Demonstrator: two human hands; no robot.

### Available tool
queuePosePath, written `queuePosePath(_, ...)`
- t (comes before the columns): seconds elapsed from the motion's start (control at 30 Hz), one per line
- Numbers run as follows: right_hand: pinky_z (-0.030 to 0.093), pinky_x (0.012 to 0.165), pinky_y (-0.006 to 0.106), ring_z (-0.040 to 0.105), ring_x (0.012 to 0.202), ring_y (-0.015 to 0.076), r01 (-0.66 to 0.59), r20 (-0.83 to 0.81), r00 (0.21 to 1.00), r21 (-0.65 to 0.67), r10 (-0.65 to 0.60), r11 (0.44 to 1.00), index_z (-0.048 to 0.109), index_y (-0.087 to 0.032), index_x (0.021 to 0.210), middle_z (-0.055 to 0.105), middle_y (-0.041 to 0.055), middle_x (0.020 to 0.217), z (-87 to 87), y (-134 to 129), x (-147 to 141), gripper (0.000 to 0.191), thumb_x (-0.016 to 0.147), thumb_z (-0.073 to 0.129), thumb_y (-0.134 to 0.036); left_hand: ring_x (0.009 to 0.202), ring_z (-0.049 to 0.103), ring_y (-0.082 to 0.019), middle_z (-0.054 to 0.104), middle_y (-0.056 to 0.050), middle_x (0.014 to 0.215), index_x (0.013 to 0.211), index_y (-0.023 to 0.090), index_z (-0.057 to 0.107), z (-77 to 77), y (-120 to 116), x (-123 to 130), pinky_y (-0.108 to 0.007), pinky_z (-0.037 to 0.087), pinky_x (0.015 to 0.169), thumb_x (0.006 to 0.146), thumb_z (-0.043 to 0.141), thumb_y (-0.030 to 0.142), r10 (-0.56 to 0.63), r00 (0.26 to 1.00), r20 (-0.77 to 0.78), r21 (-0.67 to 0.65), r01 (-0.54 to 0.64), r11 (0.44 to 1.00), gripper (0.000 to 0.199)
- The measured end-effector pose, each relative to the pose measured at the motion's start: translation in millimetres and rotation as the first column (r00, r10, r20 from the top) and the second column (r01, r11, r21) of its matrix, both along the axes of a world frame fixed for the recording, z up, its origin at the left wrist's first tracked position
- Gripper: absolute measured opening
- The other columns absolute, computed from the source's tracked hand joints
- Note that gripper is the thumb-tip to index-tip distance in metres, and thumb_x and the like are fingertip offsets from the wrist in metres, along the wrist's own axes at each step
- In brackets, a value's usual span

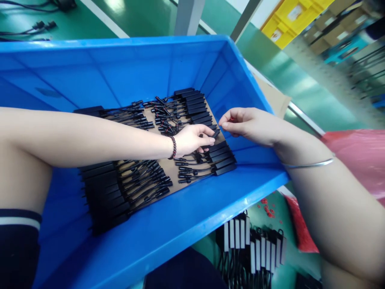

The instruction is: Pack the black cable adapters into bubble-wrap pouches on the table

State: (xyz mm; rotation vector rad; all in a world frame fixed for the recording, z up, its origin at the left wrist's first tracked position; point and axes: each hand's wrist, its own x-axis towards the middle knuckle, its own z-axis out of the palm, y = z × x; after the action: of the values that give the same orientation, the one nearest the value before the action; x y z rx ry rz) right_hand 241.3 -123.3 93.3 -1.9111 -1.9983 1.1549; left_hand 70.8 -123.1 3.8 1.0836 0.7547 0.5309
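A large blue bin (186, 216) holds rows of black box-shaped modules with short cables (104, 200) on a brown cardboard sheet (171, 170). My left hand (195, 140), a beaded bracelet at its wrist, reaches across the bin; its thumb and fingers are closed on a black module (215, 133) in the right-hand row. Just right of it, over the bin's right side, is my right hand (237, 122). Its fingers are curled, with thumb and index finger near each other; whether something small is between them cannot be made out.
Below the bin's right corner, several black modules with grey faces (237, 235) lie near small red rings (268, 210) and a red bag (300, 228). Pink plastic (357, 160) is at the right. Yellow crates (293, 18) stand at the back right. More black cables (39, 28) lie at the upper left.
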Motion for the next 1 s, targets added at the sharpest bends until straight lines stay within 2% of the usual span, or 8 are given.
queuePosePath(0.1, 0.037, 0.056, 0.022, 0.046, 0.058, 0.0082, -0.013, -0.024, 1.0, -0.027, 0.013, 1.0, 0.061, -0.017, 0.082, 0.057, -0.0005, 0.069, 0.9, -1.4, -2.4, 0.013, 0.076, 0.061, -0.028, 0.057, 0.059, -0.009, 0.062, -0.003, 0.073, 0.099, 0.012, 0.058, -0.4, -0.8, -0.1, -0.02, 0.047, 0.048, 0.075, 0.063, 0.012, -0.02, 1.0, -0.021, 0.024, 0.02, 0.999, 0.024)
queuePosePath(0.27, 0.04, 0.058, 0.023, 0.05, 0.06, 0.0102, -0.018, -0.039, 0.999, -0.103, 0.014, 0.994, 0.063, -0.019, 0.084, 0.062, 0.0, 0.072, 2.9, -3.8, -6.1, 0.013, 0.075, 0.06, -0.028, 0.058, 0.058, -0.008, 0.062, -0.003, 0.075, 0.096, 0.012, 0.059, 0.5, -1.9, 0.8, -0.02, 0.048, 0.05, 0.077, 0.06, 0.013, 0.027, 0.999, -0.044, 0.018, -0.026, 0.999, 0.02)
queuePosePath(0.5, 0.039, 0.057, 0.024, 0.051, 0.062, 0.0115, -0.1, 0.074, 0.992, -0.008, 0.1, 0.995, 0.063, -0.021, 0.084, 0.062, -0.001, 0.071, -8.3, 1.2, 0.5, 0.017, 0.073, 0.061, -0.033, 0.058, 0.058, -0.008, 0.061, -0.002, 0.073, 0.094, 0.013, 0.059, 2.4, -3.0, 2.2, -0.019, 0.048, 0.051, 0.076, 0.06, 0.013, 0.06, 0.996, -0.068, 0.02, -0.059, 0.998, 0.018)
queuePosePath(0.7, 0.037, 0.056, 0.024, 0.05, 0.06, 0.0112, -0.13, 0.113, 0.985, -0.028, 0.133, 0.991, 0.062, -0.02, 0.082, 0.061, -0.0008, 0.07, -7.9, 0.3, -1.6, 0.017, 0.074, 0.059, -0.035, 0.055, 0.054, -0.006, 0.057, 0.0, 0.07, 0.079, 0.015, 0.059, 3.6, -4.8, 2.5, -0.018, 0.046, 0.048, 0.079, 0.06, 0.03, 0.085, 0.993, -0.081, 0.04, -0.082, 0.996, 0.016)
queuePosePath(0.8, 0.037, 0.058, 0.024, 0.05, 0.061, 0.0113, -0.162, 0.134, 0.977, -0.055, 0.168, 0.985, 0.062, -0.019, 0.081, 0.062, -0.0004, 0.071, -5.4, -0.4, -4.8, 0.016, 0.074, 0.058, -0.033, 0.055, 0.051, -0.006, 0.054, 0.001, 0.067, 0.075, 0.014, 0.059, 4.9, -5.1, 3.2, -0.017, 0.045, 0.048, 0.077, 0.061, 0.029, 0.108, 0.988, -0.108, 0.055, -0.102, 0.993, 0.015)
queuePosePath(1.0, 0.037, 0.057, 0.024, 0.05, 0.061, 0.012, -0.165, 0.184, 0.967, -0.079, 0.177, 0.983, 0.062, -0.018, 0.079, 0.063, 0.0002, 0.07, -5.5, -0.2, -8.6, 0.015, 0.073, 0.06, -0.033, 0.06, 0.051, -0.006, 0.059, -0.001, 0.075, 0.077, 0.014, 0.059, 1.3, -5.2, 5.3, -0.017, 0.045, 0.05, 0.075, 0.062, 0.024, 0.105, 0.985, -0.139, 0.057, -0.098, 0.994, 0.01)
